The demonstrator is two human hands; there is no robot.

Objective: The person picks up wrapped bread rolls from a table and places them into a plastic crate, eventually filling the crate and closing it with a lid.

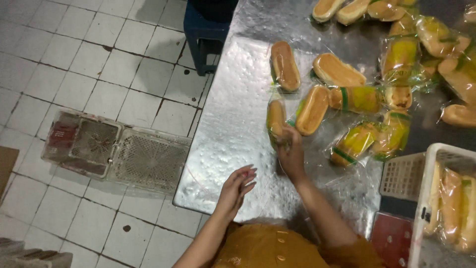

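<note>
My right hand [291, 155] grips the near end of a wrapped bread roll [275, 118] lying on the steel table [233, 114]. My left hand [238, 189] hovers just left of it, fingers loosely curled and holding nothing. Several more long rolls in clear and yellow-green wrappers lie beyond, such as a wrapped roll [284, 65] and another roll [312, 110]. A larger heap of wrapped rolls [421, 54] fills the table's far right.
A white plastic crate [436, 198] holding wrapped rolls stands at the table's near right. A red box [391, 238] lies beside it. On the tiled floor to the left lie flat perforated crates [119, 151]. A blue stool [206, 32] stands at the table's far end.
</note>
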